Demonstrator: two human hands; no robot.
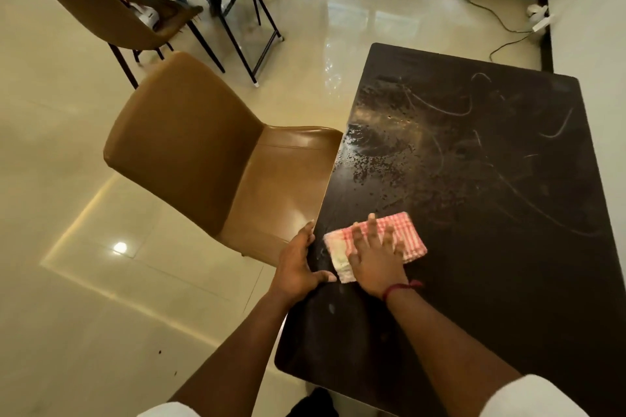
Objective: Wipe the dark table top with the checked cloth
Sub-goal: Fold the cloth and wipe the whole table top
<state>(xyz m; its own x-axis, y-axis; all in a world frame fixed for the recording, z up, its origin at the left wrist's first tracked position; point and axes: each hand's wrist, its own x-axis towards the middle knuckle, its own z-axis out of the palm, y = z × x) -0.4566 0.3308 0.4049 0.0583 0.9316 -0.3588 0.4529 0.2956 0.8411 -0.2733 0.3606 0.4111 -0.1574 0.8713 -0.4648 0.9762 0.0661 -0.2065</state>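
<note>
Keeping the red-and-white checked cloth [411, 240] folded flat and loaded evenly is judged to be what the wiping stroke most needs. Overlapping passes should be carried from the near-left part of the dark table top [508, 247], where the cloth now lies just inside the left edge, outward toward the far side. There a broad patch of speckled, smeared residue [379, 149] and pale curved streaks [450, 108] are seen, so most of the surface is judged to be unwiped as yet. Steady downward pressure is advised, and the cloth should be refolded to a fresh face once it is soiled, lest the film merely be spread about. The cloth is pressed down by the right hand [376, 261], which is laid palm-down on it with the fingers straight and spread wide. Nothing is pinched or gathered, and a red thread [401, 288] is worn at that wrist. The left hand [298, 264] is set just beside the cloth at the table's left edge, which is clasped with the thumb laid on top and the fingers turned down along the rim, so that the table is braced against the push. A tan padded chair [189, 145] is tucked against that same edge, and glossy pale floor tiles [84, 213] lie beyond it.
</note>
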